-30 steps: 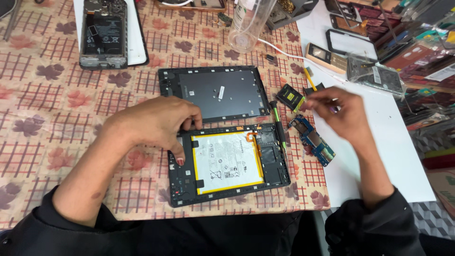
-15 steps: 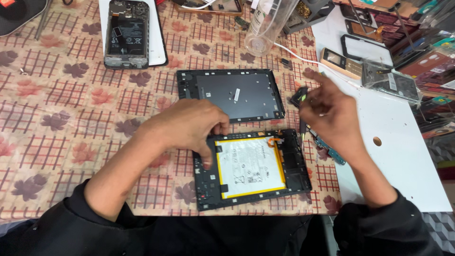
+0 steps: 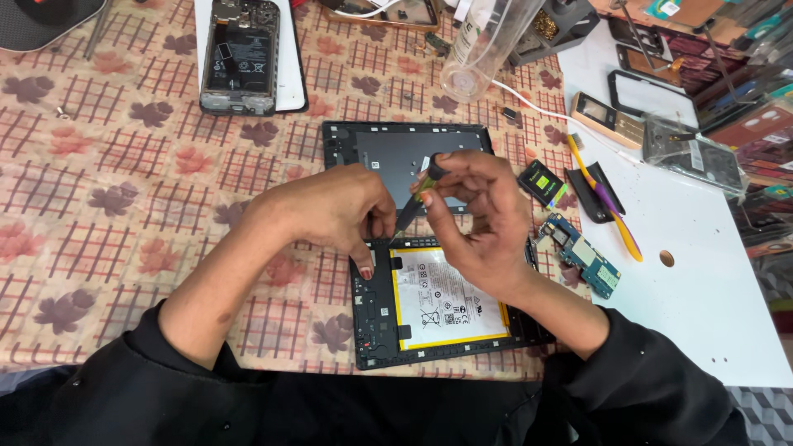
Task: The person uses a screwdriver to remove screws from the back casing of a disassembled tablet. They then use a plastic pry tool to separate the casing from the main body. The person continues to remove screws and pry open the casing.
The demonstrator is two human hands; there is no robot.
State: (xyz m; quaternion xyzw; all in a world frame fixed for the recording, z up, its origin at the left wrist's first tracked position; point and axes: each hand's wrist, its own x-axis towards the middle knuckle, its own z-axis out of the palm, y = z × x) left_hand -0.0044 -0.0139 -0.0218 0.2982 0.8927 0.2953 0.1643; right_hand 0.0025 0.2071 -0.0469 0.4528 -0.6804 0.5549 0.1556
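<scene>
You are working on the opened tablet [image 3: 438, 301], which is lying at the near edge of the surface [image 3: 124, 206] with its white battery showing. Your right hand [image 3: 479, 223] is pinching a small screwdriver [image 3: 417, 198], its tip angling down toward the tablet's top edge. Your left hand [image 3: 334, 211] is curled, fingertips pressing on the frame's upper left corner. This looks like a screw being worked; the tip needs seating squarely while you are bracing the frame. The removed back cover [image 3: 388, 153] is lying just beyond.

Patterned tablecloth [image 3: 124, 198] under opened tablet [image 3: 446, 306]
</scene>
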